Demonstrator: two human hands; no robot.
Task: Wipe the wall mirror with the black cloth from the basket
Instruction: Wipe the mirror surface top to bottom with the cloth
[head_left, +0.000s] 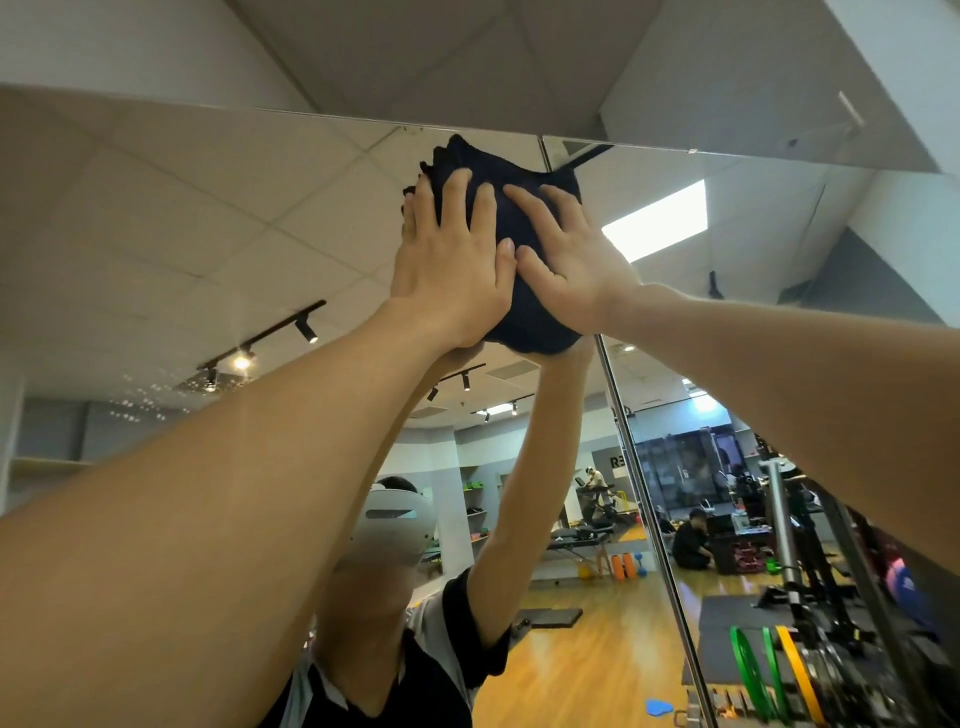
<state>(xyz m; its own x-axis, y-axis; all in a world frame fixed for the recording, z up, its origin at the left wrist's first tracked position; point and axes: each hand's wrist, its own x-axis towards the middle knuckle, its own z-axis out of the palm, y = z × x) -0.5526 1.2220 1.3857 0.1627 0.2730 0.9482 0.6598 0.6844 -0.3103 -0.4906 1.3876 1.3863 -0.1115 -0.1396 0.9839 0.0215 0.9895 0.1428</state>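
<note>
Here, both hands' straight fingers (457, 208) press black cloth (524, 228) on mirror (208, 218).

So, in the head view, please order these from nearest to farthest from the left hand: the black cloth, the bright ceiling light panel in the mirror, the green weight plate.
1. Black cloth: under the left hand, touching it.
2. Ceiling light panel: reflected, to the right.
3. Green weight plate: far below, lower right.
</note>
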